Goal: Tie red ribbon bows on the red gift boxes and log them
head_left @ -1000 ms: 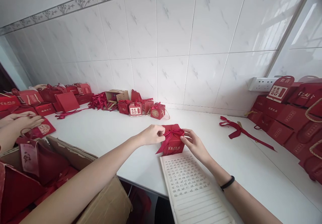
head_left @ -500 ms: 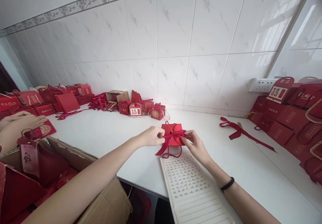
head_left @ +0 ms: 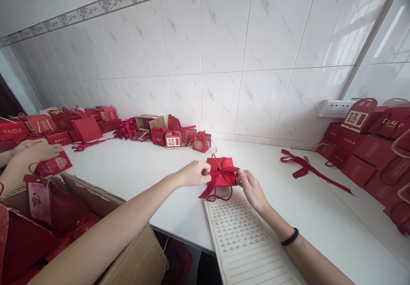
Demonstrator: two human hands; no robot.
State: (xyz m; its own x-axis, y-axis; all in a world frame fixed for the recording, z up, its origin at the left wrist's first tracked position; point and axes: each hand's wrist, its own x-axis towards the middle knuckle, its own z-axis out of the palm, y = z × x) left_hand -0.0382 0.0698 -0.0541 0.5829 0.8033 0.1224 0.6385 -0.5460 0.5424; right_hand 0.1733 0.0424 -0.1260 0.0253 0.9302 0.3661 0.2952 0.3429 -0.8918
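A small red gift box [head_left: 221,166] lies tipped on the white counter [head_left: 144,178], its flap top turned toward me. A dark red ribbon [head_left: 214,181] is tied across it, and a red cord loop trails in front. My left hand [head_left: 193,173] pinches the ribbon at the box's left side. My right hand [head_left: 250,184] pinches the ribbon's other end at the right side. A black band circles my right wrist.
A lined sheet of handwriting [head_left: 243,240] lies at the counter's near edge. Finished red boxes [head_left: 174,137] stand along the wall, red bags [head_left: 368,148] are stacked at right, a loose ribbon [head_left: 307,168] lies between. A cardboard carton [head_left: 73,229] sits at left, beside another person's hands [head_left: 28,152].
The box has tipped from upright onto its side, flap toward me. My hands stay on the ribbon, my right hand drawing slightly right.
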